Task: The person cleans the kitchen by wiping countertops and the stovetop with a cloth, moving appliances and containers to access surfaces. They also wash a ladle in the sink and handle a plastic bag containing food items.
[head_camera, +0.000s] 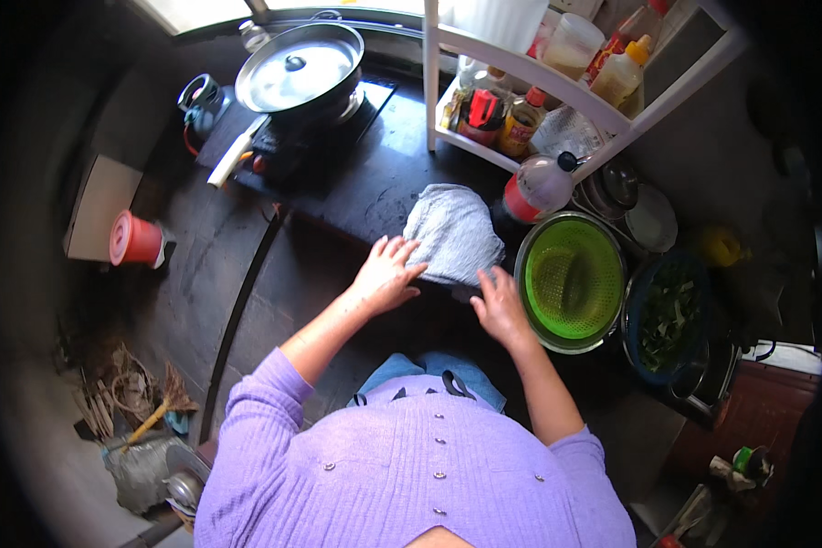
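A grey cloth (455,233) lies in a loose heap at the front edge of the dark counter (377,195). At its left edge is my left hand (385,275), fingers spread and the tips over the cloth's border; whether they touch it I cannot tell. My right hand (505,309), slightly blurred, hovers by the cloth's lower right corner with fingers apart and nothing in them. Just right of that hand sits a green colander (562,274) inside a metal basin. Behind the cloth stands a clear plastic bottle (540,185) with a red label and dark cap.
A lidded pan (301,68) sits on the stove at the back left, its white handle (236,154) jutting forward. A white rack (479,155) holds several bottles. Far right is a blue basin of leafy greens (668,315). A red bucket (137,238) stands at left.
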{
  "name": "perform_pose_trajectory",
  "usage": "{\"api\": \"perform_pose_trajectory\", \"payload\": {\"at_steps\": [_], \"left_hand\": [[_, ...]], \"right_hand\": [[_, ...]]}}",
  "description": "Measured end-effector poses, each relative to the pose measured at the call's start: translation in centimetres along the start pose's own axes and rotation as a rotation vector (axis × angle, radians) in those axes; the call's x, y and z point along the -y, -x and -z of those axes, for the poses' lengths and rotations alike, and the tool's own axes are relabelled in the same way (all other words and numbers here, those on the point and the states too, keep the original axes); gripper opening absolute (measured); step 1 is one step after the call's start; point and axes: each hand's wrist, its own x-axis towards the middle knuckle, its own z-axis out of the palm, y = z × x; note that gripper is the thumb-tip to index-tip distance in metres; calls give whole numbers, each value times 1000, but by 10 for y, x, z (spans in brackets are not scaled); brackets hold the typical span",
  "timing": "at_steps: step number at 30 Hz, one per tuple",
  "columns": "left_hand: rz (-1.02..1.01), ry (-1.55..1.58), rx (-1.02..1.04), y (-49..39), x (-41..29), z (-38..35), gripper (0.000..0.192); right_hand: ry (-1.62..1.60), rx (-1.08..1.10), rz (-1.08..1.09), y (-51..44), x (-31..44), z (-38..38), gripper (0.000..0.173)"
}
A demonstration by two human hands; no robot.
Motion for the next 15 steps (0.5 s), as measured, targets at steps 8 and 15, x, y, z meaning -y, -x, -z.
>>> {"api": "perform_pose_trajectory", "payload": {"at_steps": [8, 15], "left_hand": [[10, 175, -138, -88, -10, -101, 52], [-77, 155, 152, -118, 24, -144, 65]], "right_hand": [[21, -124, -85, -38, -24, -68, 63], [107, -72, -264, -70, -41, -131, 63]]}}
